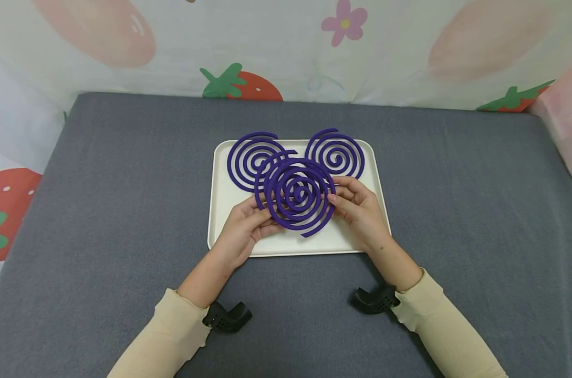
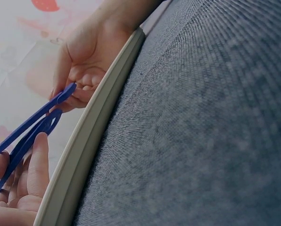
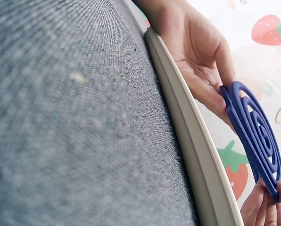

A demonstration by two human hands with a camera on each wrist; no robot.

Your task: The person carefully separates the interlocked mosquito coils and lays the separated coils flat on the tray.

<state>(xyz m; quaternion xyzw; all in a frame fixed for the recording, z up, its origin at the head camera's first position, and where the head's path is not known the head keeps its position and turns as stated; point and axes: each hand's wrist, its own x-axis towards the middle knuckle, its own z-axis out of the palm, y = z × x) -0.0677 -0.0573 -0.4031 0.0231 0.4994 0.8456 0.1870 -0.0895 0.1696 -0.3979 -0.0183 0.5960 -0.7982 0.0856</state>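
Both hands hold purple mosquito coils (image 1: 299, 193) up over the white tray (image 1: 218, 223), in the middle of the head view. The held coils overlap, and from the side in the left wrist view two flat layers (image 2: 25, 129) spread apart at an angle. My left hand (image 1: 240, 231) pinches their left edge, thumb on top and fingers beneath. At the right edge, my right hand (image 1: 361, 212) pinches them between thumb and fingers. Behind them, one coil (image 1: 259, 161) lies at the tray's back left and another (image 1: 336, 157) at its back right, both partly overhanging the rim.
The tray stands on a grey cloth-covered table (image 1: 125, 210). A light curtain with strawberry prints (image 1: 259, 86) hangs along the back. Black wrist devices (image 1: 228, 317) sit on both wrists, below the tray's front edge.
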